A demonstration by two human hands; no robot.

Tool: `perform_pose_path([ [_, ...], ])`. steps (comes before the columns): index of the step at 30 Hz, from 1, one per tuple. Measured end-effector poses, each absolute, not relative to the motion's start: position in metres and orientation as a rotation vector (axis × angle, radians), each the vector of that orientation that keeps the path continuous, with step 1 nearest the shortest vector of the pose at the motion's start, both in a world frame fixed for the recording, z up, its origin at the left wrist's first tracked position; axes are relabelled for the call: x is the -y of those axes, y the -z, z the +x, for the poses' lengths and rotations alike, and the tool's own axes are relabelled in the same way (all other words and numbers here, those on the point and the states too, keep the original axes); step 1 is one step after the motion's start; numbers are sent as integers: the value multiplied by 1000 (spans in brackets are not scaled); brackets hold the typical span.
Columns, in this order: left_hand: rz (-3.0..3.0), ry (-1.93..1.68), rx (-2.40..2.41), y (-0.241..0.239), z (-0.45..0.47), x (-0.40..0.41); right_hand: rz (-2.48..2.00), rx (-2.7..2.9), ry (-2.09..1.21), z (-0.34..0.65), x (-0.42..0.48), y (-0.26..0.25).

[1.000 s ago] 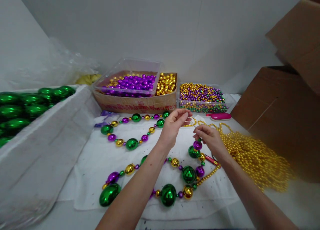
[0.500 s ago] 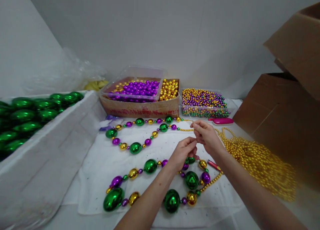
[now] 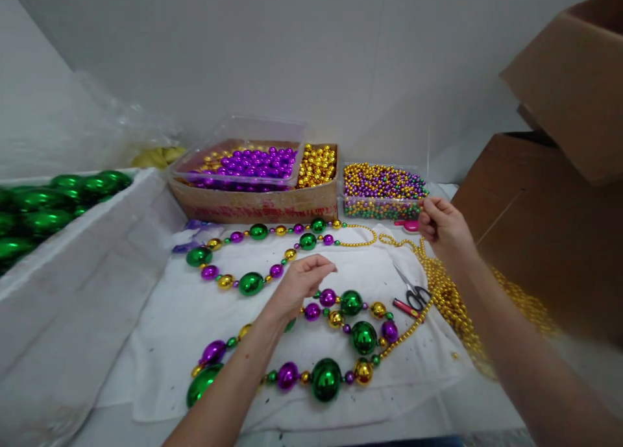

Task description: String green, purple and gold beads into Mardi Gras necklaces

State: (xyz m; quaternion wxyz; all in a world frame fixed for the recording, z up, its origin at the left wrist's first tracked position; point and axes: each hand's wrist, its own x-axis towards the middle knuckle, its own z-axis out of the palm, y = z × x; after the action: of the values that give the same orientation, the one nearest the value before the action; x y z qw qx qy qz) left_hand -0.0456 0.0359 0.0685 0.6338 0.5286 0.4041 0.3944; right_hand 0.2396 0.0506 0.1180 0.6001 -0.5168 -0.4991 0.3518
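My left hand (image 3: 306, 279) is closed in a pinch above the lower bead strand (image 3: 326, 379), which has green, purple and gold beads of mixed sizes. What its fingertips hold is too small to tell. My right hand (image 3: 445, 229) is raised at the right, pinching a thin pale string (image 3: 428, 142) that stands up faintly above the fingers. Farther back lies another bead necklace (image 3: 250, 283), its small gold beads forming a loop on the right. Scissors (image 3: 416, 294) with dark handles rest beside a red lighter-like object (image 3: 405, 307).
A foam box (image 3: 97, 265) of large green beads stands on the left. Behind are a carton (image 3: 253, 207) of purple and gold beads and a clear tub (image 3: 382, 207) of small mixed beads. Gold bead chains (image 3: 448, 304) and a cardboard box (image 3: 530, 239) are on the right.
My hands have moved apart: the right one up and to the right, the left one to the left. The scissors have come into sight. The view has shifted slightly.
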Motion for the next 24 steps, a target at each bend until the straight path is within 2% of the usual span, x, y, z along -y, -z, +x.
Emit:
perform_pose_path([
  [10,1217,-1261,-996,-161,-118,-45,-2017,1700,-623,226,-35,11],
  [16,1311,-1488,-1087,-202,-137,-33,-2179,1881,-457,223,-31,17],
  [24,1221,-1337,-1133,-176,-115,-33,-2080,1827,-400,216,-27,26],
])
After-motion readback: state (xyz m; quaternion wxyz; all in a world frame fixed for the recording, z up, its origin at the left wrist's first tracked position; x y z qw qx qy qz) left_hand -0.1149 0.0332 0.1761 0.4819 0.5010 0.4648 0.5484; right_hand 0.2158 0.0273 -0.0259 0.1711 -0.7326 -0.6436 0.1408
